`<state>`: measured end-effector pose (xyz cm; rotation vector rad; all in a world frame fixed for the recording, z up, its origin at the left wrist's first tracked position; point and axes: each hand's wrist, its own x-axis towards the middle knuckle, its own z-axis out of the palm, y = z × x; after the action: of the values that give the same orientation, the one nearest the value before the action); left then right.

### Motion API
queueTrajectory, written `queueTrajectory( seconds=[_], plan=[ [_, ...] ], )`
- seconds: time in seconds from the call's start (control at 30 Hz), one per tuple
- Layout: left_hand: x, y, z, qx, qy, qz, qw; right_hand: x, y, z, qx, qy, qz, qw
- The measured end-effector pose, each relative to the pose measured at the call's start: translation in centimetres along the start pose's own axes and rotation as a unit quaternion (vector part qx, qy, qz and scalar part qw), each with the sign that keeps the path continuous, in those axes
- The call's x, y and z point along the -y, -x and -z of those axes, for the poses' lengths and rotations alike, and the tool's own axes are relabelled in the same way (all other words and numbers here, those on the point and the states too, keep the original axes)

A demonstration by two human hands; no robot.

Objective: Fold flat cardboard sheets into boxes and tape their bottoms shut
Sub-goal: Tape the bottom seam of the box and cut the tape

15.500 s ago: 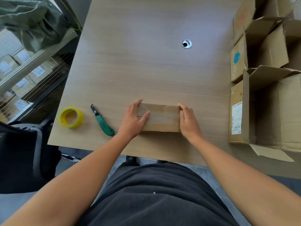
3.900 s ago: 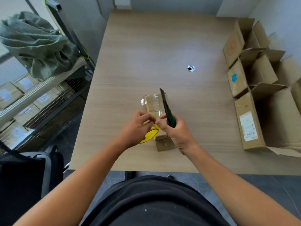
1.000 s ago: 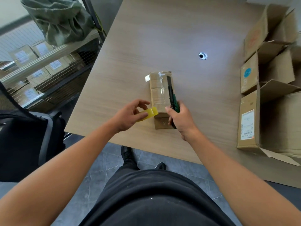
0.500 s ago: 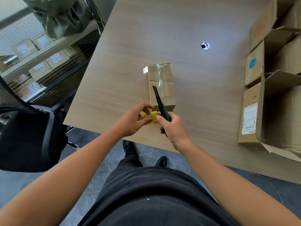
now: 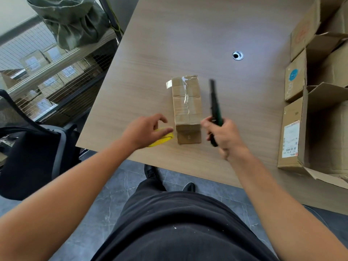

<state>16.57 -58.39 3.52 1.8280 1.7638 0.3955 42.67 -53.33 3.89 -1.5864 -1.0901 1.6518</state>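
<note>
A small brown cardboard box (image 5: 186,108) lies on the wooden table (image 5: 188,38) near its front edge. Clear tape runs along its top, with a loose end sticking out at the far left corner. My left hand (image 5: 145,131) is just left of the box, its fingers spread over the yellow tape roll (image 5: 162,139), which sits low on the table; one finger lies across it. My right hand (image 5: 224,138) is right of the box and grips a green utility knife (image 5: 215,106), which points away from me and is blurred.
Several open cardboard boxes (image 5: 293,132) are stacked along the table's right side. A metal cable hole (image 5: 237,55) sits mid-table. To the left are a black chair with a backpack (image 5: 28,157), a wire shelf with parcels (image 5: 49,76) and a green bag (image 5: 75,19).
My hands have moved apart from in front of the box. The left went down and left with the tape roll and loosened its pinch; the right swung the knife to the right of the box.
</note>
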Motion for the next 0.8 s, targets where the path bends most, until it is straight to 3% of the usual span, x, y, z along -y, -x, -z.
queueTrajectory(
  seconds=[0.1,0.27,0.67,0.8],
  plan=[
    [2.0,-1.3,2.5,0.062,-0.039,0.006,0.997,0.2,-2.0,3.4,-0.042,-0.060,-0.029,0.997],
    [2.7,-5.8,3.8,0.157,-0.042,0.040,0.986,-0.7,-4.9,3.2,-0.033,-0.021,-0.051,0.998],
    [6.1,-10.9,-3.7,0.192,-0.005,0.120,0.974,-5.8,-10.7,-0.9,-0.069,-0.014,-0.160,0.985],
    [5.5,-10.8,-4.8,0.159,-0.025,0.148,0.976,-4.6,-9.8,-1.8,-0.121,0.124,-0.102,0.980]
  ],
)
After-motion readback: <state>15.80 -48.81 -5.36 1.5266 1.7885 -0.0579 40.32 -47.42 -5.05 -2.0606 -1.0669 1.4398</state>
